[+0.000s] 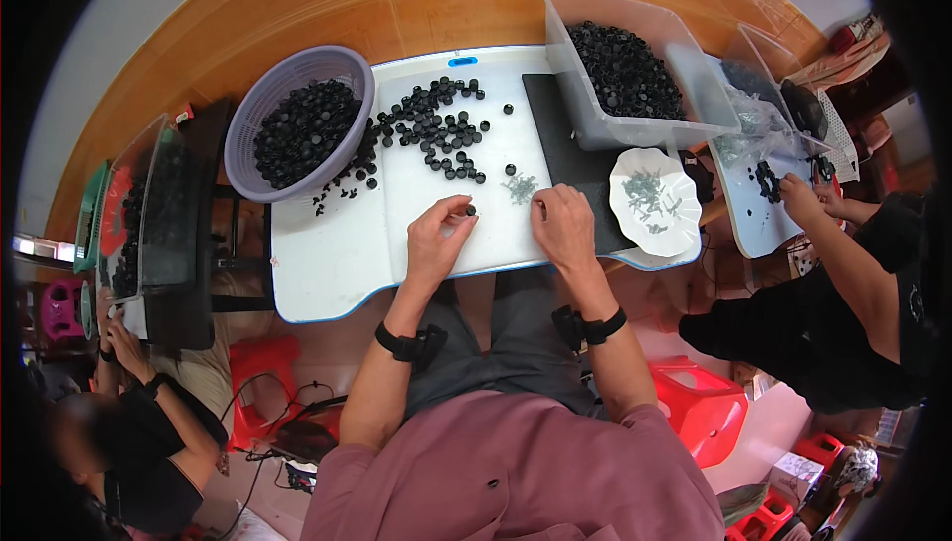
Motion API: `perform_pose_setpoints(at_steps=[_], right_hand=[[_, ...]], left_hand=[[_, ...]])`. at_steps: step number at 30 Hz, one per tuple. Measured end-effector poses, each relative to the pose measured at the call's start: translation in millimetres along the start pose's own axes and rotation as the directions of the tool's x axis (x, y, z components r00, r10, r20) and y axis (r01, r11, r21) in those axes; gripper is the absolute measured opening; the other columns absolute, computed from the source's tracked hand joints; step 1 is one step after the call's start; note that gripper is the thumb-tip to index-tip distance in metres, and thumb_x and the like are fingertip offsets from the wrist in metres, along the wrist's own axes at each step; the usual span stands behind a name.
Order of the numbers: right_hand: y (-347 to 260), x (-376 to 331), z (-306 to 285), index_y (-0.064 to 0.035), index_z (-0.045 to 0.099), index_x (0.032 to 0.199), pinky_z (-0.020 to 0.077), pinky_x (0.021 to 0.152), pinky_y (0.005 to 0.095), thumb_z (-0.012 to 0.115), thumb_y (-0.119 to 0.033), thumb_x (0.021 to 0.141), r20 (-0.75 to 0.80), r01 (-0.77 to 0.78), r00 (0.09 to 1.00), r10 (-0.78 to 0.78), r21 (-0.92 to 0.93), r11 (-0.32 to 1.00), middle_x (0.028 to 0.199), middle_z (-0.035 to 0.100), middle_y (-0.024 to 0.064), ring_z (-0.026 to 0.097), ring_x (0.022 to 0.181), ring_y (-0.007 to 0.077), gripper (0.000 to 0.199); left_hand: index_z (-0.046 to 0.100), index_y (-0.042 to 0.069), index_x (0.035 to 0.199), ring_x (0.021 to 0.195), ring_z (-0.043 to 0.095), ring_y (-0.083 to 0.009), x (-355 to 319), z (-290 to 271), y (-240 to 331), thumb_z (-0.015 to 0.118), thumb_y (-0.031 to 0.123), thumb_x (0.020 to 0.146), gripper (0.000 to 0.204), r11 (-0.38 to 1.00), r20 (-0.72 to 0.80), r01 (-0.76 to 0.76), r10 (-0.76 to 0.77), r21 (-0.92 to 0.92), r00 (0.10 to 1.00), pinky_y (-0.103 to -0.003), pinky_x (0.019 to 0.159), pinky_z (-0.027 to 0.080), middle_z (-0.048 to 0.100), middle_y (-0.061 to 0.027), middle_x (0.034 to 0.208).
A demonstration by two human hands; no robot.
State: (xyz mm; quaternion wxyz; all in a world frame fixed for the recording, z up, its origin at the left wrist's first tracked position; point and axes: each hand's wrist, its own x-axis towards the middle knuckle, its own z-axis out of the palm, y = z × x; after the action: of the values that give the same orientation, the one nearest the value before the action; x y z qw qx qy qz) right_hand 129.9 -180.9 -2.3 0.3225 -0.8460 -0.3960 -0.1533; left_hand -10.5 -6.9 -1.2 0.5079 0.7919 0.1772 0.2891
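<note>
Between the thumb and forefinger of my left hand (436, 240) is a small round black cap (470, 211), held just above the white table (332, 268). My right hand (566, 231) is closed, its fingertips bunched beside a small heap of thin pale-green pins (520, 189). Whether a pin sits in those fingertips is too small to tell. Beyond my hands, many loose black caps (433, 124) lie scattered on the tabletop, and one single cap (511, 169) rests close to the pins.
A purple basket (238, 134) of black caps stands at left, with tiny black pieces (332, 196) beside it. At right are a clear bin (635, 131) of black parts, a black mat (555, 105) and a white scalloped dish (684, 212) of pins. Co-workers sit on both sides.
</note>
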Motion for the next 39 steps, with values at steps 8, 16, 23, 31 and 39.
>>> perform_pose_setpoints(at_steps=[8,16,23,31,39], right_hand=[[-16.0,-2.4,-7.4,-0.0017,0.07,0.094,0.0564,0.065,0.035,0.07,-0.003,0.087,-0.039,-0.157,0.981,0.188,0.399,0.903,0.083,0.071,0.0134,0.071,0.07,0.0265,0.007],[-39.3,-9.9,8.7,-0.0006,0.073,0.097,0.0576,0.067,0.0311,0.07,-0.004,0.088,0.127,-0.179,0.984,0.128,0.605,0.775,0.087,0.074,0.0131,0.074,0.075,0.0225,0.01],[-38.7,-11.5,11.2,-0.0012,0.073,0.097,0.0565,0.064,0.0321,0.069,-0.003,0.088,0.103,-0.146,0.989,0.105,0.606,0.782,0.087,0.073,0.0132,0.073,0.073,0.0247,0.01],[-36.1,-14.2,15.5,-0.0014,0.073,0.096,0.0555,0.063,0.0337,0.07,-0.002,0.086,0.064,-0.071,0.997,0.041,0.579,0.812,0.086,0.073,0.0127,0.072,0.072,0.0262,0.01],[-35.6,-14.4,15.2,-0.0016,0.073,0.095,0.0556,0.065,0.0343,0.072,-0.003,0.086,0.062,-0.036,0.998,0.0,0.567,0.823,0.086,0.072,0.0128,0.071,0.075,0.0277,0.009]], left_hand=[[0.076,0.003,0.106,0.083,0.071,-0.0175,1.8,-1.9,3.5,0.079,0.005,0.084,0.022,0.995,0.097,-0.067,0.06,0.072,0.993,-0.029,0.076,0.057,0.076,-0.0085,0.099],[0.076,0.005,0.106,0.08,0.071,-0.019,-0.9,-0.8,1.3,0.081,0.007,0.083,0.024,0.997,0.13,-0.026,0.016,0.072,0.991,-0.03,0.074,0.057,0.076,-0.0085,0.097],[0.076,0.003,0.105,0.081,0.069,-0.0157,0.0,-2.1,4.7,0.08,0.004,0.083,0.023,0.993,0.165,-0.07,0.054,0.092,0.985,-0.028,0.075,0.055,0.076,-0.007,0.097],[0.075,0.003,0.104,0.083,0.07,-0.0186,-0.2,0.8,1.7,0.08,0.003,0.082,0.022,0.988,0.165,-0.101,0.081,0.12,0.983,-0.03,0.076,0.056,0.075,-0.0085,0.098],[0.075,0.002,0.104,0.084,0.073,-0.0218,-1.6,1.8,2.5,0.077,0.001,0.083,0.021,0.965,0.182,-0.228,0.203,0.127,0.962,-0.031,0.074,0.058,0.075,-0.0114,0.099]])
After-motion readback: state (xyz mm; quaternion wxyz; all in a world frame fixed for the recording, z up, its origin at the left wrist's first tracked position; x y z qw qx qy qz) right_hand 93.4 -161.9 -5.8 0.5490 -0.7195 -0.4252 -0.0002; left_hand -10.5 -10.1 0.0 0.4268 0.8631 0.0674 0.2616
